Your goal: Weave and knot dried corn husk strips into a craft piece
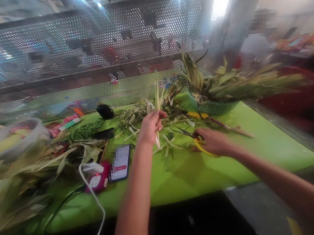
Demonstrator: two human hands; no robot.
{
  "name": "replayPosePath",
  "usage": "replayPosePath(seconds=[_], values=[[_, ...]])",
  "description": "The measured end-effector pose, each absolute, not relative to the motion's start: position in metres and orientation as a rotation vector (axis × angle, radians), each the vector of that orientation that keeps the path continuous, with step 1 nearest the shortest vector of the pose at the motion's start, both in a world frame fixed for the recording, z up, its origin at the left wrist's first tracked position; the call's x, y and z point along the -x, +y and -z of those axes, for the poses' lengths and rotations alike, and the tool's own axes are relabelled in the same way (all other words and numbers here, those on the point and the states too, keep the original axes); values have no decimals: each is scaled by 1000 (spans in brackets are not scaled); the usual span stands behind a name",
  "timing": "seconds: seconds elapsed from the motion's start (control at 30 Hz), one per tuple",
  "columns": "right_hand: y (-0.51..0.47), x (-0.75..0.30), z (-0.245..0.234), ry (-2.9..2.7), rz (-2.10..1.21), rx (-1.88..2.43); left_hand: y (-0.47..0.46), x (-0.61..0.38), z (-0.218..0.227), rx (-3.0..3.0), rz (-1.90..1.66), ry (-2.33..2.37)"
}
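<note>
Above the green tabletop, my left hand (pixel 152 125) is closed round a small bundle of pale corn husk strips (pixel 159 98). The strips stick up above the fist, and their lower ends hang out beneath it. To the right, my right hand (pixel 210 140) grips yellow-handled scissors (pixel 202 147) low over the table. Their blades (pixel 184 131) are slightly apart and point left towards the bundle, without touching it. Loose husk scraps (pixel 169 143) lie under and between my hands. Behind them is a heap of dry shredded husk (pixel 136 114).
A green basket (pixel 215 106) of long husks stands at the back right, near a stick (pixel 237 130). On the left are piled husks (pixel 19 184), a phone (pixel 120 163), a pink power socket (pixel 97 182) with a white cable, and a plastic tub (pixel 39 128). A person (pixel 257 46) sits beyond.
</note>
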State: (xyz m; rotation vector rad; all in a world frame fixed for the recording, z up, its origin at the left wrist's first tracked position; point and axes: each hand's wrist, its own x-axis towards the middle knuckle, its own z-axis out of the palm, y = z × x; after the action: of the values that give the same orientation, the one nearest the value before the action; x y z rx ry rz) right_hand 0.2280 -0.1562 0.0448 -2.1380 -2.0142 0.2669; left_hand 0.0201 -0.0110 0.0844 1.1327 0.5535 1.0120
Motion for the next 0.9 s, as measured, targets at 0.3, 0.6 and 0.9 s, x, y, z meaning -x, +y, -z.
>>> replayPosePath(seconds=[0.3,0.6,0.9], values=[[-118,-204,-38,-2022,-166,2241,-13,-19,-85,-1114,-1013,505],[-139,-261,-30,-1993,-94,2514,-10,-12,-86,-1088,-1011,471],[-117,-217,-78,-1696,-475,1566,-13,-18,-69,-1118,-926,525]])
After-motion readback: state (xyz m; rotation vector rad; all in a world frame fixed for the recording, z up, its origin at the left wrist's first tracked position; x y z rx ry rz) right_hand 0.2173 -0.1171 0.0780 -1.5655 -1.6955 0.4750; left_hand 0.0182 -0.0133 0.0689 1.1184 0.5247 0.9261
